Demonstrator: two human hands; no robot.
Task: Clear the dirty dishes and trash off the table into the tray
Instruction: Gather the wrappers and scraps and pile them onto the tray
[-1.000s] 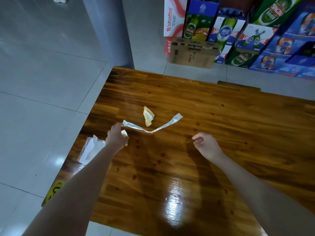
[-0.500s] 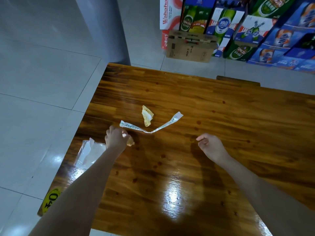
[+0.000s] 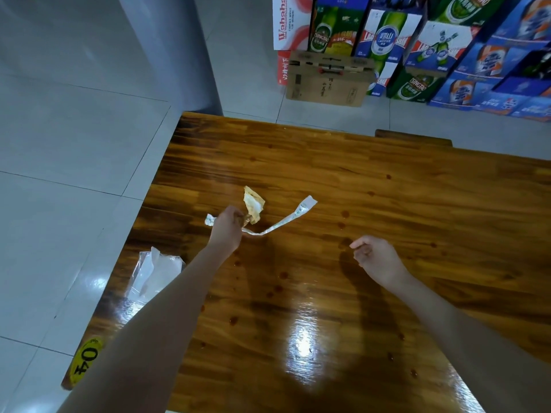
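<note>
On the glossy wooden table (image 3: 343, 180) lie a crumpled yellowish tissue (image 3: 254, 205) and a long twisted white wrapper strip (image 3: 286, 219). My left hand (image 3: 227, 231) sits over the strip's left part, fingers curled around a small scrap and reaching the lower end of the tissue. A clear plastic wrapper (image 3: 155, 272) lies near the table's left edge, partly hidden by my left forearm. My right hand (image 3: 375, 257) hovers over the table to the right, fingers loosely curled, holding nothing. No tray is in view.
A yellow sticker reading 04 (image 3: 86, 360) marks the table's near left corner. Small dark stains dot the tabletop. Beyond the far edge are a grey pillar (image 3: 176, 52), a cardboard box (image 3: 328, 79) and stacked beer cartons (image 3: 432, 49) on the tiled floor.
My left hand has moved forward and right along the strip, from beside the plastic wrapper up to the crumpled tissue, keeping the small scrap in its fingers. My right hand has barely moved.
</note>
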